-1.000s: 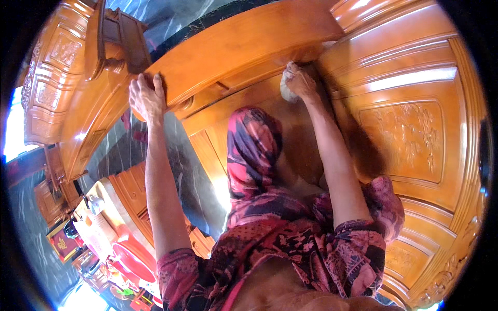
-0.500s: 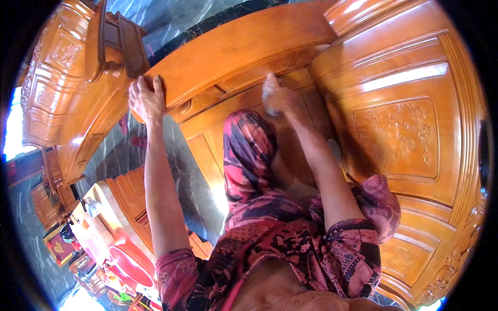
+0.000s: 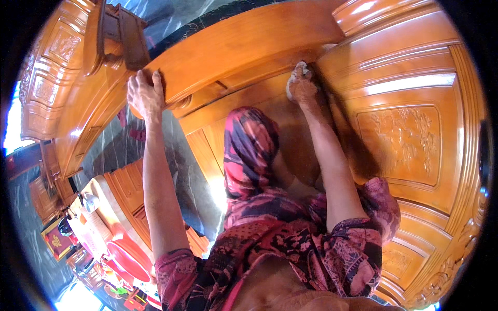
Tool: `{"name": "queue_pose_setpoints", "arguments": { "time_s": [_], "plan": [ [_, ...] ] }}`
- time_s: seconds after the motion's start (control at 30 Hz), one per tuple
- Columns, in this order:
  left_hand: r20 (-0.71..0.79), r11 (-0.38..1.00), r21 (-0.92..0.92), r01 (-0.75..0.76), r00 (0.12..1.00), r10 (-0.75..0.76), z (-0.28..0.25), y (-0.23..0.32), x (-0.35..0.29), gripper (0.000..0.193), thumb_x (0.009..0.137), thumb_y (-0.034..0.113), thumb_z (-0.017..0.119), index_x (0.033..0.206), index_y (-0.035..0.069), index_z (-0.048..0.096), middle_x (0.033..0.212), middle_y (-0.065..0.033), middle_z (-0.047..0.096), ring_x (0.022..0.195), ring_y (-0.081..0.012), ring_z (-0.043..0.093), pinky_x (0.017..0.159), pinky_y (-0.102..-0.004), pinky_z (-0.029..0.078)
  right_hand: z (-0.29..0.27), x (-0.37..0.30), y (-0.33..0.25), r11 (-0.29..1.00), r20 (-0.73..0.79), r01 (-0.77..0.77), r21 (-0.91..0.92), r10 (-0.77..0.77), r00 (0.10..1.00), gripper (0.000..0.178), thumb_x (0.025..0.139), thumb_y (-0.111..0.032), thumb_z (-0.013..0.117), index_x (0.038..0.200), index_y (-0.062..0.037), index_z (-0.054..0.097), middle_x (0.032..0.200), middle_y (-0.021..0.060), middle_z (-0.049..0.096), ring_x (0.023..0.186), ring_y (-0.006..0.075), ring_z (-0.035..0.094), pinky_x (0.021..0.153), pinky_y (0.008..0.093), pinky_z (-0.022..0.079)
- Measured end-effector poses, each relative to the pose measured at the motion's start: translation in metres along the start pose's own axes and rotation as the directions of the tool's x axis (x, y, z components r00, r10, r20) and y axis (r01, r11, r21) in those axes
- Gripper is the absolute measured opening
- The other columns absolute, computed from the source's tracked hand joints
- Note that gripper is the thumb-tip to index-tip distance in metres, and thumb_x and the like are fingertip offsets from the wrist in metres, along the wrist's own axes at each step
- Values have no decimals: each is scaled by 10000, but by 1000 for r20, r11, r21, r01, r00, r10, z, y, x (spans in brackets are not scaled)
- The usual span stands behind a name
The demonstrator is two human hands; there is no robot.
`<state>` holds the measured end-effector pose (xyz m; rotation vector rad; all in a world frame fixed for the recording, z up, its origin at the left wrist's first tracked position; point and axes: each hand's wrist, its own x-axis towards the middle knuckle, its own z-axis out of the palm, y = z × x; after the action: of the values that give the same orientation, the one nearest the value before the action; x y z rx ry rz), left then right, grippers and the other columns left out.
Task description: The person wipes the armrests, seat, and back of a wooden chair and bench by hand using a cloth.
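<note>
Right hand (image 3: 302,88) clutched pale cloth (image 3: 289,89); left hand (image 3: 147,96) on wooden panel (image 3: 249,39), grip unclear. Wiping, seemingly; next stroke wanted cloth flat.

I count two hands: one left hand (image 3: 146,97), upper left of the frame; one right hand (image 3: 303,89), upper area, right of centre. White cloth (image 3: 289,89): one, same area. Forearms: two, one left of centre (image 3: 160,181), one right of centre (image 3: 334,160). Patterned sleeves (image 3: 179,272): two, lower half. Carved panels, four noted: two upper left (image 3: 64,45), one right (image 3: 402,142), one lower right (image 3: 399,259). Red framed piece (image 3: 57,239): one, lower left.
</note>
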<state>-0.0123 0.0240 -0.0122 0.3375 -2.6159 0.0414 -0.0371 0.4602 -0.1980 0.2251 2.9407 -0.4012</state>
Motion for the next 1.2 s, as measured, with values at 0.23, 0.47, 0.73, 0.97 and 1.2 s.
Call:
{"name": "queue_pose_setpoints", "arguments": {
  "time_s": [0.23, 0.47, 0.73, 0.97, 1.2],
  "plan": [
    [-3, 999, -37, 35, 999, -35, 0, 2, 0, 606, 899, 509, 509, 1240, 12, 569, 1282, -237, 530, 1232, -378, 465, 1033, -494, 335, 4, -9, 9, 971, -87, 198, -131, -210, 974, 715, 862, -345, 534, 1495, -271, 210, 1027, 270, 651, 881, 420, 665, 767, 508, 525],
    [4, 1000, -17, 22, 1000, -22, 6, -1, 1, 624, 901, 529, 495, 1259, 22, 559, 1298, -223, 527, 1247, -369, 457, 1036, -493, 332, -16, -11, 21, 983, -166, 85, 162, -58, 984, 778, 817, -323, 596, 1489, -349, 205, 980, 248, 661, 875, 419, 658, 783, 530, 517],
    [-35, 1000, 15, -8, 999, 9, 3, 7, 3, 609, 905, 521, 491, 1240, 17, 566, 1237, -202, 555, 1211, -363, 480, 1018, -495, 345, -6, 9, 8, 993, -31, 65, 94, -63, 998, 844, 810, -320, 612, 1514, -187, 167, 1114, 259, 621, 937, 440, 640, 783, 483, 523],
    [-34, 1000, 3, 8, 999, -7, -1, -1, -3, 588, 898, 503, 517, 1222, 15, 573, 1206, -189, 560, 1169, -350, 501, 987, -490, 365, -29, -20, -15, 996, 110, 89, 30, -92, 990, 752, 800, -342, 632, 1443, -152, 291, 1125, 252, 618, 946, 432, 642, 825, 507, 508],
    [-12, 1000, 21, 23, 1000, -23, 5, -9, -2, 624, 913, 529, 482, 1274, 24, 548, 1314, -210, 516, 1255, -369, 450, 1024, -503, 337, -42, -16, -1, 948, -216, -120, 296, 189, 958, 583, 826, -332, 625, 1354, -216, 408, 1186, 262, 564, 951, 448, 622, 821, 498, 514]
  ]
}}
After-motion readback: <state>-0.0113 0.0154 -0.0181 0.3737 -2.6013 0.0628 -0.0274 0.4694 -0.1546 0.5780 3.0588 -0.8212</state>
